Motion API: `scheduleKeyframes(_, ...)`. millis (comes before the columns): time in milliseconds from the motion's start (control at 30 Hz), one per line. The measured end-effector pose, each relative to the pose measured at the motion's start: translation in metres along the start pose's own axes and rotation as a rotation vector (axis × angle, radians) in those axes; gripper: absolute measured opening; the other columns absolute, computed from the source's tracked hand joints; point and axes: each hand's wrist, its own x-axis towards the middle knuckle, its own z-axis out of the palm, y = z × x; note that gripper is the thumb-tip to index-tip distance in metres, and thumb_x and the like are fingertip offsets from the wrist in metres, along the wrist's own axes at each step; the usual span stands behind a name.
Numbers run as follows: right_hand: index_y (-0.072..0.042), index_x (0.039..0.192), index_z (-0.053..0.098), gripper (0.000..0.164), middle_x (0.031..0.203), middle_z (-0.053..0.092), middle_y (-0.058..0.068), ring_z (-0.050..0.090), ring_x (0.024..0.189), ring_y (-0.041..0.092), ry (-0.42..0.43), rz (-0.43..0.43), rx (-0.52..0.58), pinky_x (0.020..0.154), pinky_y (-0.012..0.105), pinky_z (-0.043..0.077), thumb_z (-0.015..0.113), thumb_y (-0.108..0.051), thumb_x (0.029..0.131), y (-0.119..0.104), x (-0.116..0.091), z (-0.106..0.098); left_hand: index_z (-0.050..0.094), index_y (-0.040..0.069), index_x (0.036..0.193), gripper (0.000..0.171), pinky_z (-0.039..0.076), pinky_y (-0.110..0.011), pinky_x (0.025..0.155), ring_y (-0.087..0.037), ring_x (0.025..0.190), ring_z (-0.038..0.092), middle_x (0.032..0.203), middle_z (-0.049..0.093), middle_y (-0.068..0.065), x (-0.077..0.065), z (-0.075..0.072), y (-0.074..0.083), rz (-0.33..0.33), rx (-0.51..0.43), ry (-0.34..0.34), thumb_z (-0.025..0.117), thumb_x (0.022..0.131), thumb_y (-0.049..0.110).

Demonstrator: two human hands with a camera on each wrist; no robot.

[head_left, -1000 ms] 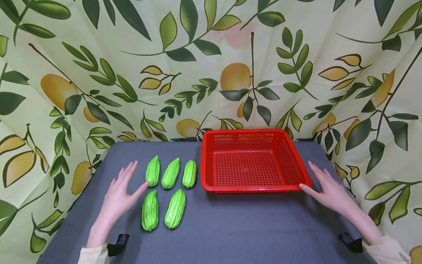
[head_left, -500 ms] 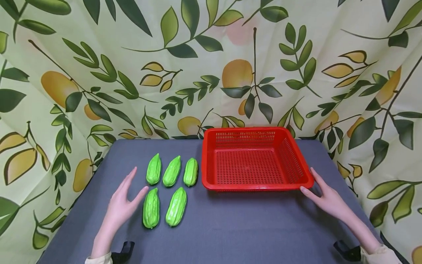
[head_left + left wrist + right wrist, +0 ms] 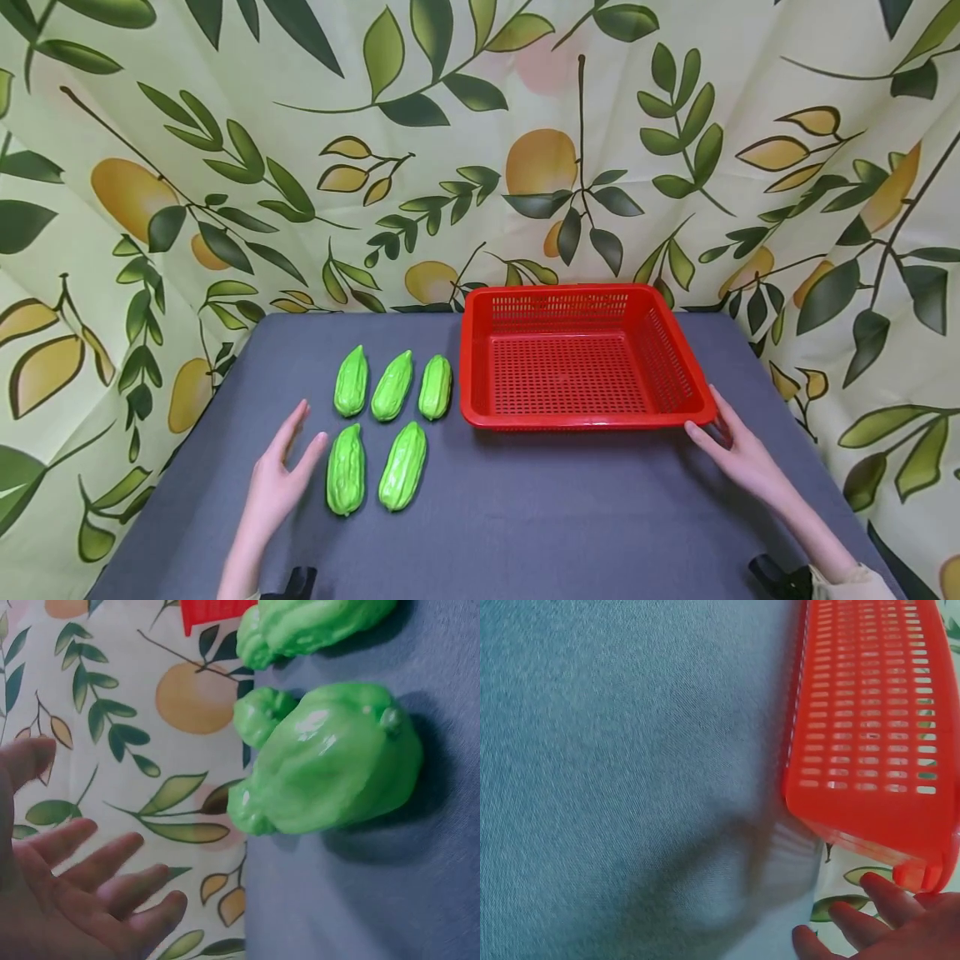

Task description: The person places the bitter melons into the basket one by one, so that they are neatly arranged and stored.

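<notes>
Several bright green, ridged, gourd-like vegetables with pointed tips lie on the table: three in a back row, with the middle one [image 3: 392, 386] among them, and two in front [image 3: 345, 471]. Just left of the front row, my left hand [image 3: 272, 483] is held with thumb and fingers spread, touching nothing. One large vegetable [image 3: 337, 761] fills much of the left wrist view. My right hand [image 3: 742, 458] is at the near right corner of a red perforated plastic basket [image 3: 577, 422]. Its thumb and fingers straddle that corner; contact is hard to tell. In the right wrist view, its fingers [image 3: 885, 900] extend beneath the corner.
A dark grey-blue cloth covers the table [image 3: 525, 517]. Behind it and at both sides hangs a pale curtain [image 3: 450, 75] printed with leaves and fruit. The basket, with nothing inside, stands near the back edge. Black straps are on both wrists.
My left hand has drawn back toward me, away from the vegetables. My right hand has closed in around the basket corner. The whole view has shifted slightly; the vegetables keep their arrangement.
</notes>
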Motion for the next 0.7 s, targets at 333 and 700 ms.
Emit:
scheduleKeyframes(333, -0.002, 0.152, 0.007, 0.074, 0.137, 0.037, 0.040, 0.032, 0.099, -0.036, 0.080, -0.072, 0.141, 0.077, -0.005, 0.032, 0.054, -0.017, 0.096, 0.000, 0.000, 0.011, 0.021, 0.004, 0.151, 0.065, 0.026, -0.050, 0.112, -0.041, 0.140, 0.028, 0.152, 0.028, -0.024, -0.010, 0.012, -0.008, -0.211, -0.191, -0.061, 0.049, 0.099, 0.032)
scheduleKeyframes(700, -0.005, 0.152, 0.012, 0.072, 0.140, 0.049, -0.006, 0.038, 0.100, -0.034, 0.123, -0.107, 0.166, 0.077, -0.005, 0.034, 0.056, -0.012, 0.095, 0.004, -0.001, 0.016, 0.018, 0.003, 0.151, 0.068, 0.023, -0.052, 0.115, -0.041, 0.141, 0.024, 0.153, 0.022, -0.026, -0.016, 0.029, -0.022, -0.342, -0.292, -0.094, 0.049, 0.099, 0.035)
